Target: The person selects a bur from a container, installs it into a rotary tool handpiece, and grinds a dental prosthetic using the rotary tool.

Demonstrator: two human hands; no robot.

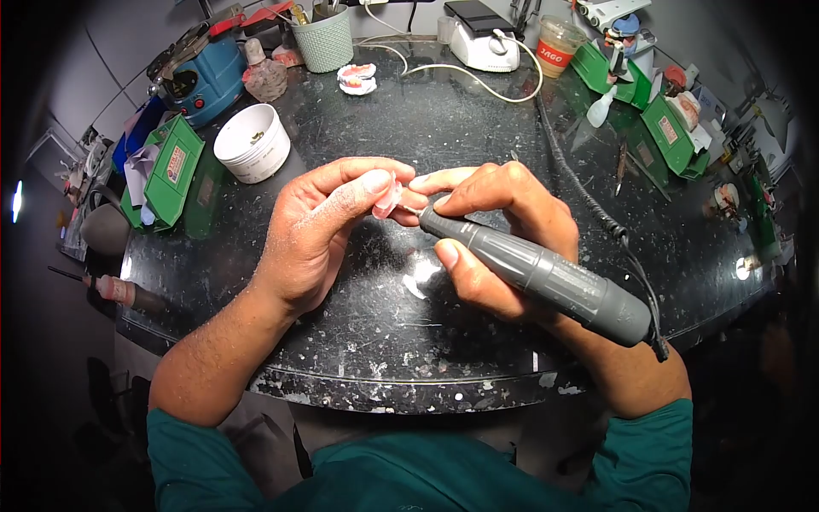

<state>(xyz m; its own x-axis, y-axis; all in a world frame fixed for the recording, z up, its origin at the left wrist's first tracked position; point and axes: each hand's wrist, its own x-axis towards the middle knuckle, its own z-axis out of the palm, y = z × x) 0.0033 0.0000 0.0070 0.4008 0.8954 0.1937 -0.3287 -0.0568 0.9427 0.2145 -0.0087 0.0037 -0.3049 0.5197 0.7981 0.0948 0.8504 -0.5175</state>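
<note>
Between the thumb and fingers of my left hand (320,226) is a small pink dental piece (388,196), with pale dust on the thumb and wrist. My right hand (512,230) is closed around a dark grey handpiece (546,275), like a pen. Its thin metal tip points left at the pink piece, close to its lower right side; whether they touch is too small to tell. The fingertips of both hands nearly meet beside the piece. A black coiled cord (589,192) runs from the back of the table towards the rear end of the handpiece.
On the black table (409,341) a white tub (253,149) stands left of my hands. Behind are a dental model (357,79), a woven holder (324,43), a white device (482,47) and a cup (557,51). Green bins (175,171) stand at both sides.
</note>
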